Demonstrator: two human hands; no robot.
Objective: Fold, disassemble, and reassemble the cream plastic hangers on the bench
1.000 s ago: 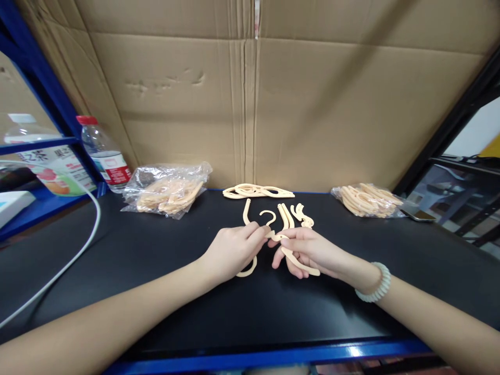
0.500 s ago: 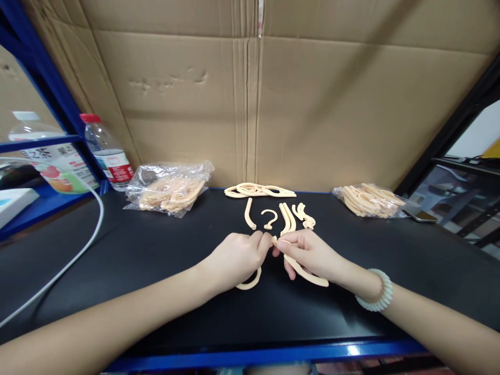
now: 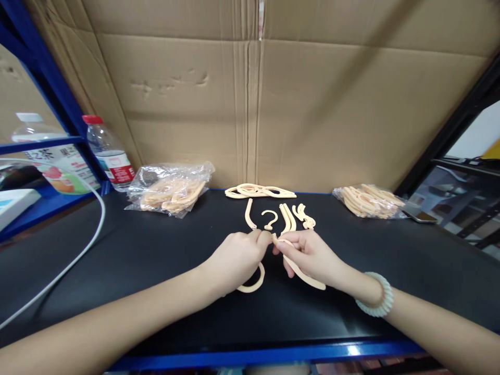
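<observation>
My left hand [image 3: 244,258] is closed on a cream plastic hanger hook [image 3: 257,284], whose curved end shows below the fingers. Close beside it, my right hand [image 3: 307,252] pinches a cream curved hanger arm [image 3: 307,276] that slants down to the right. The fingertips of both hands meet where the pieces come together; the joint itself is mostly hidden. Just beyond the hands lie a single hanger arm [image 3: 249,214], another hook [image 3: 269,220], a pair of arms [image 3: 288,219] and a small pile of hooks [image 3: 304,216].
Assembled hangers [image 3: 260,191] lie at the back of the black table [image 3: 175,323]. Clear bags of cream parts rest at left [image 3: 170,190] and right [image 3: 369,200]. A phone [image 3: 422,215], a bottle [image 3: 109,153] and a white cable [image 3: 84,255] are near the sides.
Both hands stay together in nearly the same place. The hook's curved end has shifted slightly right and down, and the held arm's free end has dipped slightly to the left.
</observation>
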